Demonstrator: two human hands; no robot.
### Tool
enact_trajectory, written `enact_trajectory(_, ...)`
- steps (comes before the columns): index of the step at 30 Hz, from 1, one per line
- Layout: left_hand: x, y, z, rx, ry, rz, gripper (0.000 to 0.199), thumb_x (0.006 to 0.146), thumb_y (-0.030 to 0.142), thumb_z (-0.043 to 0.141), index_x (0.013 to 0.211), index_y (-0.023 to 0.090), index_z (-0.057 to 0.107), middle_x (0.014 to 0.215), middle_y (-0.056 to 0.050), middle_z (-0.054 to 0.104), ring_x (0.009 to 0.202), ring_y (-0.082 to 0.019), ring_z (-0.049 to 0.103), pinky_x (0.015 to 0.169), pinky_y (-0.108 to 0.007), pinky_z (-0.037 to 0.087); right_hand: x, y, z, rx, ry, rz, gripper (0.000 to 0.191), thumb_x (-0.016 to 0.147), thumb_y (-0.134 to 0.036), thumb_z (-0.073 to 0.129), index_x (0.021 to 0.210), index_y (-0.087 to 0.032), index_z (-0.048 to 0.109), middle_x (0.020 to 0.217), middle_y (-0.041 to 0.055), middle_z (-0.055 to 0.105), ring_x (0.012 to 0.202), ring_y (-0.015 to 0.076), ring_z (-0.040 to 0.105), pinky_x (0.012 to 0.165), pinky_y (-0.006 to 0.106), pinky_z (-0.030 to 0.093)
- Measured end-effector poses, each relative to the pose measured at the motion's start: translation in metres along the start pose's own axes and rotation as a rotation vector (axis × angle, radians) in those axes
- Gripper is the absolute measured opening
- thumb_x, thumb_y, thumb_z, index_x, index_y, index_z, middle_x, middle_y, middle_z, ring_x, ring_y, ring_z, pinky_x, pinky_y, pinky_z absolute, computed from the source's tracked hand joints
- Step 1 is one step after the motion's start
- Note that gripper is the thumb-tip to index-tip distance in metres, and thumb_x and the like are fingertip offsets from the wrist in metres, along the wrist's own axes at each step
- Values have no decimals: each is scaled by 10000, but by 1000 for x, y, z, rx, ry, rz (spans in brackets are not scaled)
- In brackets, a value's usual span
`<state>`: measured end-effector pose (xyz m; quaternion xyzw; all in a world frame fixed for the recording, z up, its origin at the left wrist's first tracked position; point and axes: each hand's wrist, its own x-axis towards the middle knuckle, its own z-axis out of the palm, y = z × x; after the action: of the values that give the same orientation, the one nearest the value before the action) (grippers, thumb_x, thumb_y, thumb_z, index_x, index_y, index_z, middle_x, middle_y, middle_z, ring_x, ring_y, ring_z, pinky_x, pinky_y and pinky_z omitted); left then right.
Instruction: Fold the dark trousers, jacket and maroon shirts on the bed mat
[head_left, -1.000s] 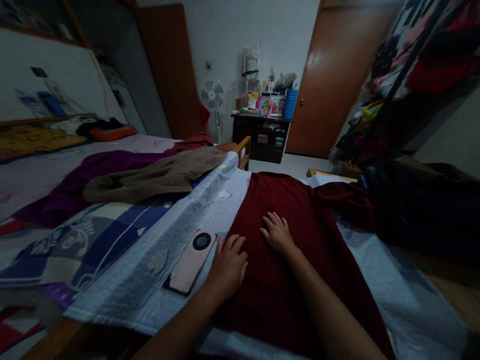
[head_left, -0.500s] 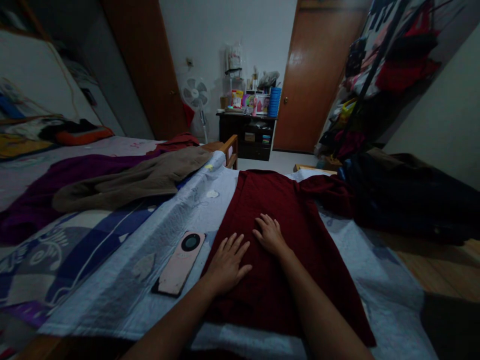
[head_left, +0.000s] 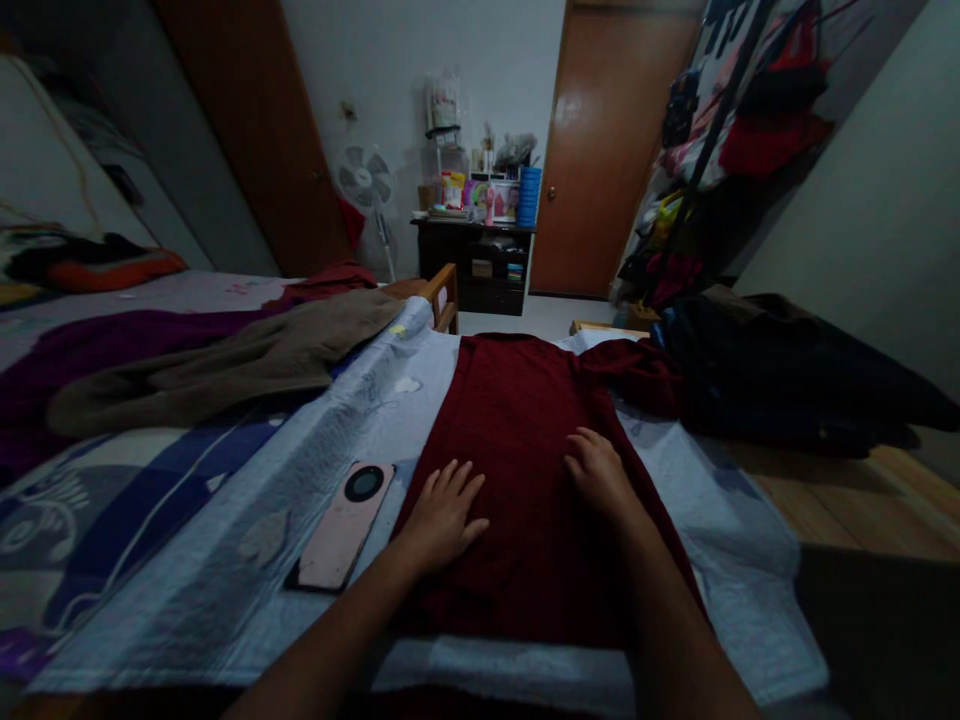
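A dark red long garment, looking like a shirt (head_left: 517, 500), lies spread out on a pale blue bed cover (head_left: 300, 500). One sleeve is bunched toward the far right. My left hand (head_left: 442, 515) rests flat on the left part of the cloth, fingers spread. Over the right part, my right hand (head_left: 600, 470) touches the cloth with its fingers slightly bent and apart, holding nothing. A pink phone (head_left: 341, 525) with a round black camera ring lies face down on the cover, left of my left hand.
Dark folded clothes (head_left: 795, 370) are piled on a wooden surface (head_left: 832, 495) at the right. A brown garment (head_left: 232, 350) and a purple cloth (head_left: 142, 345) lie at the left. Farther back stand a white fan (head_left: 365, 180), a dark cabinet (head_left: 480, 265) and a closed door (head_left: 585, 160).
My right hand has slid rightward across the red cloth, away from my left hand. My left hand stays at about the same spot on the cloth. The view has shifted slightly.
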<state>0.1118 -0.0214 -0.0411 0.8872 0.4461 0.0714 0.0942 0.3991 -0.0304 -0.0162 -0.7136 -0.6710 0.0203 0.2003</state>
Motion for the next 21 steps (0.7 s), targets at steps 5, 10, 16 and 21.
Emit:
enact_trajectory(5,16,19,-19,-20,8,42,523,861,422,560,1335,205,514,1493,-123,393,1408,-327,266,1130,-532,218,-11,24,-29,-126,156,98,356,860,-267,503,1169,-134,620,1320,159,523,1220,289,466,1034,426,363)
enact_trajectory(10,33,22,-12,3,25,122,555,873,417,550,1383,219,460,1545,-104,302,1437,-293,200,1144,-503,208,-15,41,-39,-115,21,173,386,850,-302,505,1187,-134,589,1247,164,578,1158,280,518,984,411,388)
enact_trajectory(16,38,6,19,32,58,132,583,911,485,463,1442,260,377,1551,-86,292,1437,-270,210,1146,-494,196,12,54,-52,-58,7,211,592,839,-292,504,1394,-120,390,1258,183,578,1133,282,553,943,376,400)
enact_trajectory(21,36,5,24,42,114,140,582,910,503,456,1441,274,381,1550,-67,300,1437,-260,210,1156,-474,171,49,60,-68,-23,147,387,868,846,-305,500,1509,-82,-14,1043,176,663,904,287,649,776,359,450)
